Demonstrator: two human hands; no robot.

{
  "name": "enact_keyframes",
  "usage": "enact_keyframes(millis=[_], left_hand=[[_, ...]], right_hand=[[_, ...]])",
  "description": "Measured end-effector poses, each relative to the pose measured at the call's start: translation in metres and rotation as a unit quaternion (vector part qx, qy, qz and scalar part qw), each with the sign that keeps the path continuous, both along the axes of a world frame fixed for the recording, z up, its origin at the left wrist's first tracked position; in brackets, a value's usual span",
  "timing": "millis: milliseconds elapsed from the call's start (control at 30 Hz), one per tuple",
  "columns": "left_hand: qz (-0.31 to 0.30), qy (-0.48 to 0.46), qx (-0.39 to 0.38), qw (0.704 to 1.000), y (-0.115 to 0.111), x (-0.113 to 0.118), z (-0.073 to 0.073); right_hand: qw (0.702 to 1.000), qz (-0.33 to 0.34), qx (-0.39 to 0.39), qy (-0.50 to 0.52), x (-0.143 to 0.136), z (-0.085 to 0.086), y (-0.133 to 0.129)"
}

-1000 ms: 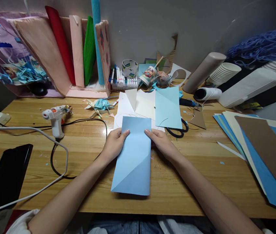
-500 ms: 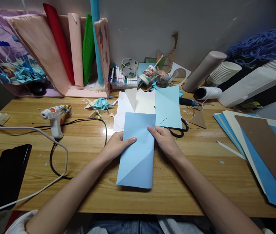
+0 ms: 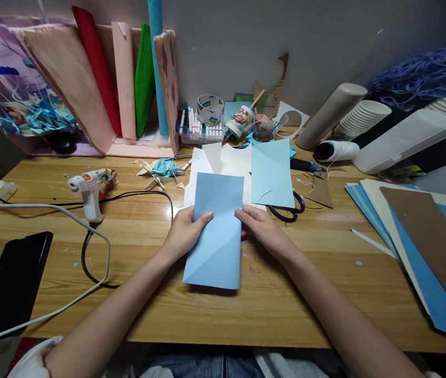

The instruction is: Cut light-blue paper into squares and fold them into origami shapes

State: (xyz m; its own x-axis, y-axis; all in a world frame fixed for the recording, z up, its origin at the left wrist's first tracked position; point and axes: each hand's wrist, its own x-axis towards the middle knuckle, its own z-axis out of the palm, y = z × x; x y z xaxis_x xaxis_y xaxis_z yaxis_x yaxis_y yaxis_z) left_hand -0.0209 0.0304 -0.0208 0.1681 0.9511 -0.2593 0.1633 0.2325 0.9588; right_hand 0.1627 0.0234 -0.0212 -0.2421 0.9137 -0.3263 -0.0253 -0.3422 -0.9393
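Observation:
A light blue folded paper (image 3: 218, 236) is held between my two hands above the middle of the wooden table. A diagonal crease crosses its lower part. My left hand (image 3: 186, 228) grips the left edge, thumb on top and fingers hidden underneath. On the right edge, my right hand (image 3: 260, 223) pinches the paper with its thumb on the face. Behind the blue paper lie white paper sheets (image 3: 236, 160) and a pale aqua sheet (image 3: 272, 170). Black-handled scissors (image 3: 288, 212) stick out from under the aqua sheet.
A white glue gun (image 3: 91, 194) with cables stands at the left, near a black tablet-like slab (image 3: 8, 283). Markers (image 3: 199, 123) and a tape roll (image 3: 210, 108) sit at the back. Stacked coloured sheets (image 3: 423, 247) lie at the right. White cups (image 3: 364, 118) lean at the back right.
Both hands have shifted the blue paper slightly left and away from the table's front edge. My right hand's thumb has moved closer to the paper's right edge.

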Motion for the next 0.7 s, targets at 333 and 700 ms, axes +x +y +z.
enact_keyframes(millis=[333,700], left_hand=[[-0.089,-0.085,-0.118,0.985,-0.012,0.003,0.008],[0.048,0.059,0.15,0.986,0.017,-0.027,0.045]], right_hand=[[0.987,-0.096,0.084,-0.095,0.01,0.008,0.003],[0.957,0.099,0.174,-0.211,-0.005,0.035,0.02]])
